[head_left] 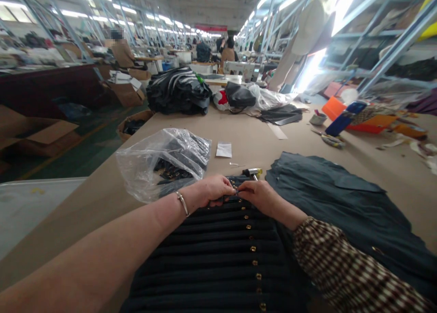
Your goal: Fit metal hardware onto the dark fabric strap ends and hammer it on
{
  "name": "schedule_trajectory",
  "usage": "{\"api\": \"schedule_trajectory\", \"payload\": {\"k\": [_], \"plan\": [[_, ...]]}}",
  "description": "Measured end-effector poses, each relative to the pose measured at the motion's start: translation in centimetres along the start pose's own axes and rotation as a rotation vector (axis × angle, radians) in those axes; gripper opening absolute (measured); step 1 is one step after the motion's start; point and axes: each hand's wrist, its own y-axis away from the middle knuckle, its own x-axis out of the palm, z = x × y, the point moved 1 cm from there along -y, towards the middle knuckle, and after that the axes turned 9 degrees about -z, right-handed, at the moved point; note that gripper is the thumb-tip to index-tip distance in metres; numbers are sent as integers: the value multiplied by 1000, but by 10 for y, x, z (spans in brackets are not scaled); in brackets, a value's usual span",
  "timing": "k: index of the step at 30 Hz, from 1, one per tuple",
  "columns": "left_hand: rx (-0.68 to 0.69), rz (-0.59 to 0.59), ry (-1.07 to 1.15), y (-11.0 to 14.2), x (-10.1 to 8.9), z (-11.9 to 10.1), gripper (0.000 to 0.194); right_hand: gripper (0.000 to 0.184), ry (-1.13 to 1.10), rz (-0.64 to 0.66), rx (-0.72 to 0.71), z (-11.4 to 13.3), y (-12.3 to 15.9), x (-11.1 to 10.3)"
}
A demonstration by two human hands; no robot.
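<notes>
Rows of dark fabric strips [205,249] lie side by side in front of me, each with a small gold metal fitting [252,249] near its right end. At the far end of the rows, my left hand [216,190] is closed in a pinch on one dark strip. Its fingertips meet those of my right hand [261,197], which is also pinched. Whatever small piece sits between the right fingers is too small to make out. A hammer [253,172] lies just beyond my right hand. Left of my hands, a clear plastic bag [136,163] holds more dark strips with gold fittings.
Dark leather-like sheets [327,185] cover the right side of the brown table [88,199]. A small white packet [224,149] lies past my hands. Farther back are a dark stack [179,90], an orange-and-blue holder [348,117] and snips [329,140]. Open cardboard boxes [51,131] stand left.
</notes>
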Motion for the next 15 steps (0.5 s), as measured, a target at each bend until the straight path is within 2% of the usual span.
{"api": "schedule_trajectory", "payload": {"k": [3, 7, 15], "plan": [[20, -69, -146, 0, 4, -2, 9, 18, -4, 90, 82, -7, 0, 1], [20, -116, -295, 1, 8, -4, 8, 16, 22, 111, 157, -15, 1, 4], [32, -135, -393, 1, 10, -6, 9, 18, 67, 119, 144, -24, -2, 10]]}}
